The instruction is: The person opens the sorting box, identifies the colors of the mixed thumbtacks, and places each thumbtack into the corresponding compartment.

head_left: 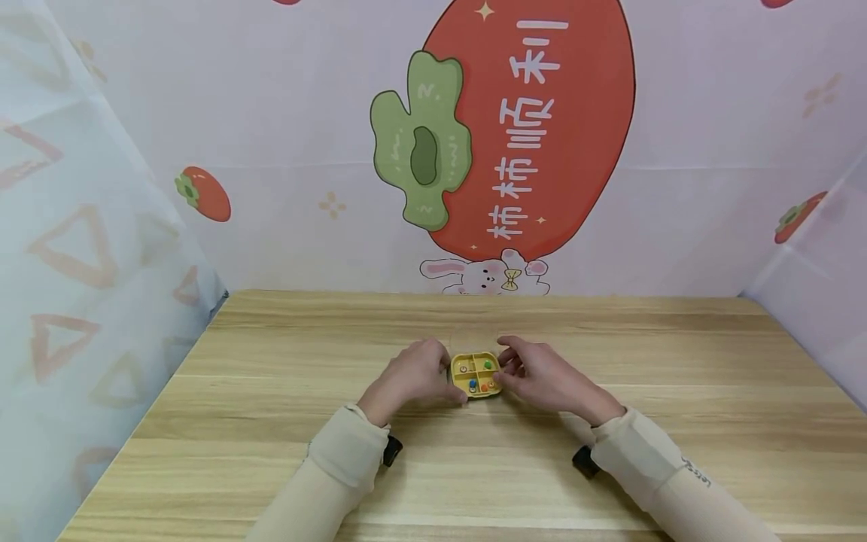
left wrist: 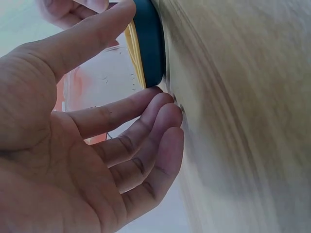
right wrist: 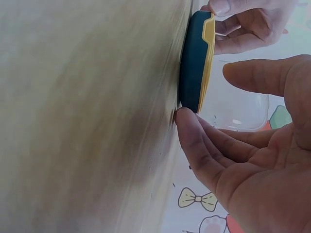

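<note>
A small pill box (head_left: 476, 375) lies on the wooden table, its yellow inside split into four compartments and its base (right wrist: 193, 63) dark teal. Its clear lid (right wrist: 238, 104) is raised at the far side. Small pieces sit inside: a green one (head_left: 488, 364) at the far right, a blue one (head_left: 473, 384) at the near left, orange ones at the near right. My left hand (head_left: 421, 374) holds the box's left side between thumb and forefinger. At the right side, my right hand (head_left: 538, 375) touches the box with its fingers, the thumb standing apart from it.
The wooden tabletop (head_left: 284, 361) stretches around the box. A printed cloth (head_left: 291, 105) with persimmons and a rabbit hangs behind the table, and patterned cloth (head_left: 81, 248) hangs at the left. Both wrists wear black devices (head_left: 585, 462) below the cuffs.
</note>
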`<state>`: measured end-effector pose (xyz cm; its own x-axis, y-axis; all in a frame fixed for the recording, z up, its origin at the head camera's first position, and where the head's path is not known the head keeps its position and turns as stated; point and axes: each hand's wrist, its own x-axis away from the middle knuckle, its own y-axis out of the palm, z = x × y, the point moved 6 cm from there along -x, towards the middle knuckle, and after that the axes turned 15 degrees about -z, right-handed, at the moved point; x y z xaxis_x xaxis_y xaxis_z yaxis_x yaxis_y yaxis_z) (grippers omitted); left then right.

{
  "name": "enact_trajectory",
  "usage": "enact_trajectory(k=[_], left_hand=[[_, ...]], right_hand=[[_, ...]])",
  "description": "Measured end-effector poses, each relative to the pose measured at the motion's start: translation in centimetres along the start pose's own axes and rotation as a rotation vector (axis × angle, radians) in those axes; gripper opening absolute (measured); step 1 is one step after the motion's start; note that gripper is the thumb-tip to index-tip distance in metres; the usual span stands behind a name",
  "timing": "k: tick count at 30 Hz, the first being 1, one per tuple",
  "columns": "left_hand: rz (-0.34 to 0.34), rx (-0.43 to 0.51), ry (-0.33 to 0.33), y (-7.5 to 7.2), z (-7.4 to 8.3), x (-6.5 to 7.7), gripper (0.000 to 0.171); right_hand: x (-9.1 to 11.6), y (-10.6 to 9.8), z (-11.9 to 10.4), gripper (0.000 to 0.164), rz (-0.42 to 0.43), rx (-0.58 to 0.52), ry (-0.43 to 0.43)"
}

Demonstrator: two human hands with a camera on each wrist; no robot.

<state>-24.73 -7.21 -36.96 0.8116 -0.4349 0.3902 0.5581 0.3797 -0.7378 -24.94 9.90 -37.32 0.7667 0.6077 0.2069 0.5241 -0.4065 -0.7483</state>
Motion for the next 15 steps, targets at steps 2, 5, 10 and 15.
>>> enact_trajectory(k=[2, 5, 10, 15], left_hand=[[0.004, 0.003, 0.011, 0.1, 0.0, -0.1, 0.041], [0.008, 0.006, 0.022, 0.1, 0.0, -0.2, 0.040], [0.018, 0.005, 0.037, 0.1, 0.1, -0.2, 0.042], [0.037, -0.012, 0.060, 0.1, 0.3, -0.4, 0.045]], right_hand=[[0.0, 0.0, 0.0, 0.059, -0.003, -0.019, -0.010], [-0.1, 0.0, 0.2, 0.065, -0.011, -0.065, -0.023], [-0.2, -0.1, 0.7, 0.070, -0.042, -0.161, -0.045], [-0.1, -0.4, 1.1, 0.064, -0.072, -0.289, -0.049]])
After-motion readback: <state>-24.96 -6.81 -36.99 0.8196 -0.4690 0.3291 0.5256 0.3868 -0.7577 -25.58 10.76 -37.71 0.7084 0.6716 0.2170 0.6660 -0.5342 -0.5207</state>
